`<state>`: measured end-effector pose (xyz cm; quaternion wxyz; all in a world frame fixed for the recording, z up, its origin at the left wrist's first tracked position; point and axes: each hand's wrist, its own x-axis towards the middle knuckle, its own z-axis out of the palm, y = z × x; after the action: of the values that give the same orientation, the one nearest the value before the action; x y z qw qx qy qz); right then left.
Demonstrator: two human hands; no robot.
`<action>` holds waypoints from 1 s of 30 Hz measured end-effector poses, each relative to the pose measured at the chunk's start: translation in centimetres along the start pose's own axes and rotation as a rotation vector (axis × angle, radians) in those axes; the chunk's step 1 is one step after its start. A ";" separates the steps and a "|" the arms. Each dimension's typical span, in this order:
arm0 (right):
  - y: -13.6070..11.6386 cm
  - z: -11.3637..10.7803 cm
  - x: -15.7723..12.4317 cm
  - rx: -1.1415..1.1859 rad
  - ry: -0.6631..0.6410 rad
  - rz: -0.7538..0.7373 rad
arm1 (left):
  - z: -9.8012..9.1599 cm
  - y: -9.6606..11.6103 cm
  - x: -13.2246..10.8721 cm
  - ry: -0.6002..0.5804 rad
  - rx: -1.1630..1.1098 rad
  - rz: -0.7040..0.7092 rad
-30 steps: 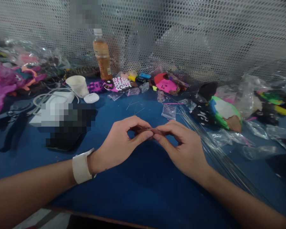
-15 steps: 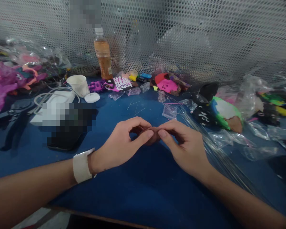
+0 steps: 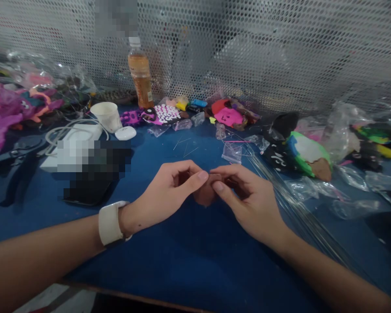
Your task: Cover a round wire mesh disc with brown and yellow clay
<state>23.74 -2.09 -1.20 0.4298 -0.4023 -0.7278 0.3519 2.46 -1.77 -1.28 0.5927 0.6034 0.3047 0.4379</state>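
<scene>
Over the blue table [image 3: 189, 256] my left hand [image 3: 167, 193] and my right hand [image 3: 250, 202] meet at the fingertips. Between them they pinch a small brown clay piece [image 3: 206, 193], which hangs down below the thumbs. Both hands have their fingers curled closed on it. A white watch band [image 3: 110, 224] is on my left wrist. How the far side of the clay piece is shaped is hidden by my fingers.
A perforated metal screen [image 3: 247, 52] closes the back. Before it stand a drink bottle [image 3: 140, 78], a white cup [image 3: 107, 116], colourful clay figures [image 3: 228, 115] and small plastic bags [image 3: 231, 152]. A green-white figure [image 3: 308, 154] and thin wires [image 3: 299, 213] lie right. Pliers [image 3: 16, 174] lie left.
The brown clay piece has turned from a thin flat strip held level into a rounder flap hanging below my fingertips. My hands have stayed in place, fingers shifting slightly.
</scene>
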 end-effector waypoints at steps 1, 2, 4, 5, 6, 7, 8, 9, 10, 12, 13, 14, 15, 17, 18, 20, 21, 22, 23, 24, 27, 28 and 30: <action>0.1 0.0 0.0 0.001 0.021 0.001 | 0.0 0.0 0.0 -0.010 -0.014 -0.006; 0.1 0.1 -0.1 -0.004 0.038 -0.002 | 0.0 -0.1 0.0 -0.016 -0.029 -0.010; 0.2 0.1 -0.1 -0.027 0.046 -0.014 | -0.1 -0.2 0.0 -0.021 -0.058 -0.015; 0.3 0.1 -0.1 -0.033 0.043 -0.023 | -0.1 -0.2 0.0 -0.023 -0.072 -0.018; 0.3 0.1 -0.2 -0.036 0.038 -0.032 | -0.1 -0.3 0.0 -0.027 -0.082 -0.023; 0.2 0.0 -0.2 -0.037 0.035 -0.039 | -0.1 -0.3 0.0 -0.033 -0.088 -0.027; 0.2 0.0 -0.2 -0.039 0.036 -0.045 | -0.1 -0.3 0.0 -0.037 -0.091 -0.028; 0.2 0.0 -0.2 -0.042 0.040 -0.049 | -0.1 -0.3 0.0 -0.039 -0.089 -0.029; 0.2 0.0 -0.2 -0.041 0.046 -0.052 | -0.1 -0.3 0.0 -0.037 -0.082 -0.029; 0.3 0.0 -0.3 -0.026 0.059 -0.058 | 0.0 -0.2 0.0 -0.030 -0.055 -0.037; 0.4 0.0 -0.3 -0.017 0.060 -0.064 | 0.0 -0.2 -0.1 -0.030 -0.032 -0.046; 0.4 0.0 -0.3 -0.012 0.056 -0.077 | 0.0 -0.1 -0.1 -0.035 -0.006 -0.053; 0.5 0.0 -0.4 -0.014 0.047 -0.092 | 0.1 -0.1 -0.1 -0.039 0.022 -0.054; 0.5 0.1 -0.4 -0.033 0.029 -0.119 | 0.1 0.1 -0.2 -0.035 0.083 -0.031; 0.5 0.1 -0.4 -0.042 0.026 -0.125 | 0.2 0.1 -0.2 -0.024 0.112 -0.014; 0.3 0.1 -0.4 -0.054 0.035 -0.124 | 0.2 0.2 -0.2 0.000 0.165 0.014; 0.2 0.1 -0.4 -0.058 0.041 -0.119 | 0.2 0.3 -0.2 0.008 0.189 0.021; 0.1 0.0 -0.4 -0.062 0.046 -0.114 | 0.2 0.3 -0.2 0.012 0.208 0.025; 0.1 0.0 -0.4 -0.065 0.048 -0.109 | 0.3 0.3 -0.2 0.014 0.219 0.027; 0.0 0.0 -0.4 -0.068 0.049 -0.106 | 0.3 0.4 -0.2 0.014 0.227 0.027; -0.1 0.0 -0.3 -0.086 0.057 -0.109 | 0.4 0.4 -0.2 0.017 0.251 0.026; 0.0 0.0 -0.3 -0.096 0.063 -0.112 | 0.4 0.4 -0.2 0.020 0.268 0.025; 0.0 0.0 -0.3 -0.117 0.073 -0.108 | 0.4 0.4 -0.2 0.027 0.325 0.024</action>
<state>23.78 -2.33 -1.32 0.4500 -0.3994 -0.7517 0.2702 2.68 -2.18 -0.92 0.4780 0.6889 0.3722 0.3980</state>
